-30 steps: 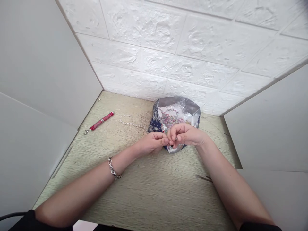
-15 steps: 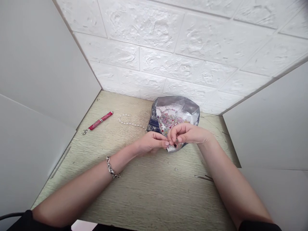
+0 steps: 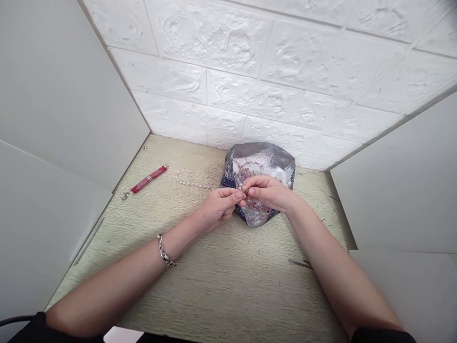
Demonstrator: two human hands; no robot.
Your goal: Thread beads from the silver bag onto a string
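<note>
Tabletop [image 3: 221,286] of pale green wood grain spreads from your black sleeves [image 3: 382,335], widest between your forearms, with smooth grey panels [image 3: 53,109] bounding both sides. Your left hand [image 3: 218,207] and right hand [image 3: 269,192] meet in narrow fingertip pinches; you cannot tell what is between them. Just behind are multicoloured glass-like beads [image 3: 257,209] in a silver-lined, blue-patterned bag [image 3: 273,155]. Left lie a white beaded strand [image 3: 193,184] and slim red rod [image 3: 148,179]; beyond rises white brick-textured wall [image 3: 228,71].
</note>
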